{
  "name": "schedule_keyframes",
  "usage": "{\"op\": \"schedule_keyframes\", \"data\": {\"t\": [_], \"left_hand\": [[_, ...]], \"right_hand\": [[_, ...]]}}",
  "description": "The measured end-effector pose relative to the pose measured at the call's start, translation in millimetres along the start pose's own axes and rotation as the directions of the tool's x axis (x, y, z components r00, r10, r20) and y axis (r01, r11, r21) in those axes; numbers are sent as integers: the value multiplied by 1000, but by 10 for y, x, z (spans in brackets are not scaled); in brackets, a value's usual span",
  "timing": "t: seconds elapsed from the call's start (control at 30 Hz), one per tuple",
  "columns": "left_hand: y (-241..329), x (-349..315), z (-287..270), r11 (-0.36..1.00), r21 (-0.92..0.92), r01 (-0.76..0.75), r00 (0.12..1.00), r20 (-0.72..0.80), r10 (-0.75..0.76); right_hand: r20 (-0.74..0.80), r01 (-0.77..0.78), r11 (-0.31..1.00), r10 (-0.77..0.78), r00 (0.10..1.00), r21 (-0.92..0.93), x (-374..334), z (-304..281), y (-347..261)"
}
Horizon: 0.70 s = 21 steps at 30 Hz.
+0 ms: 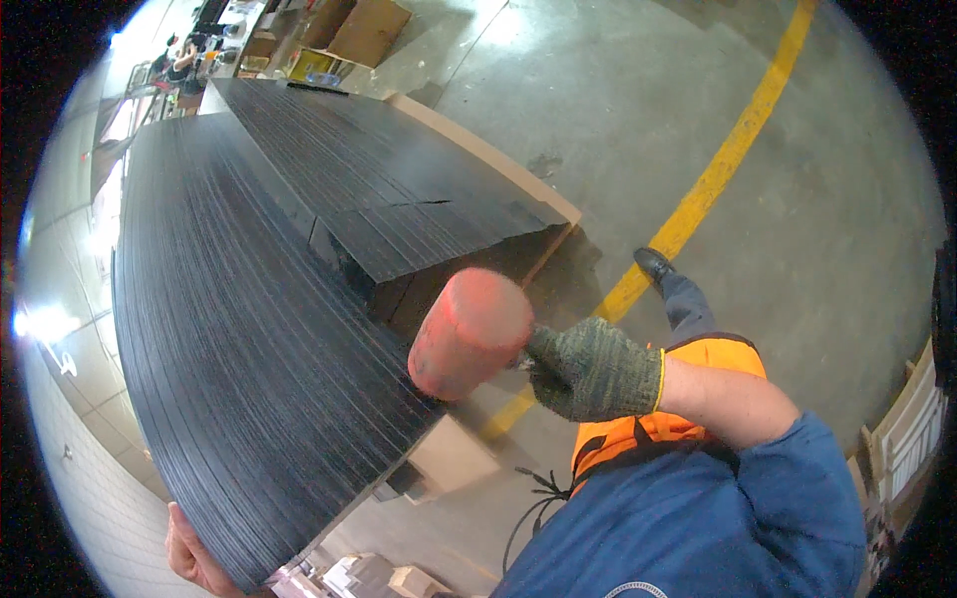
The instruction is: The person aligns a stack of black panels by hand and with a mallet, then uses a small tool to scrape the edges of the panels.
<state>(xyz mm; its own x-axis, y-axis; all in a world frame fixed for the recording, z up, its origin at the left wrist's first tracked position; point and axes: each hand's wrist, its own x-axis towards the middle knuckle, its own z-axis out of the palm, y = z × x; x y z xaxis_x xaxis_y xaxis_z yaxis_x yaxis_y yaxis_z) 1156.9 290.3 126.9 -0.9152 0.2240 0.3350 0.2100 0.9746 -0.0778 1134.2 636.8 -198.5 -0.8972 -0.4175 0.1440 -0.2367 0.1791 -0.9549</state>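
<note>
My right hand [596,369], in a grey-green knitted glove, is closed round the handle of a mallet [469,334] with a thick, scuffed red cylindrical head. The mallet's head is in front of the near right edge of a large black wood-grain panel [249,329]; whether it touches the panel I cannot tell. At the panel's lower left corner, my bare left hand [196,554] grips the edge, its palm and forearm hidden. Beyond it lies a second black wood-grain piece [399,179], with a dark gap between the two.
Cardboard [478,149] borders the farther black piece. A yellow line [733,149] crosses the grey concrete floor [847,199]. Boxes [364,30] stand at the back, with a person [182,62] at far left. Below the panel are a cardboard box [449,456] and black cords [538,493].
</note>
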Motion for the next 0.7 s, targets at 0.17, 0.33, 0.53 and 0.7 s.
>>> {"op": "schedule_keyframes", "data": {"t": [0.17,0.33,0.53,0.7], "left_hand": [[9,-47,15,968,248,-42,998,-33,51],[-15,-15,-73,993,-103,62,997,60,-56],[51,11,2,866,-412,283,954,32,-297],[3,-9,-15,858,-402,321,934,-17,-357]], "right_hand": [[-51,27,1000,-26,998,8,-10,23,45],[-50,45,997,-42,998,62,0,58,29],[34,43,999,-43,998,0,63,-15,-107],[-46,136,989,-133,990,55,136,-24,-192]]}}
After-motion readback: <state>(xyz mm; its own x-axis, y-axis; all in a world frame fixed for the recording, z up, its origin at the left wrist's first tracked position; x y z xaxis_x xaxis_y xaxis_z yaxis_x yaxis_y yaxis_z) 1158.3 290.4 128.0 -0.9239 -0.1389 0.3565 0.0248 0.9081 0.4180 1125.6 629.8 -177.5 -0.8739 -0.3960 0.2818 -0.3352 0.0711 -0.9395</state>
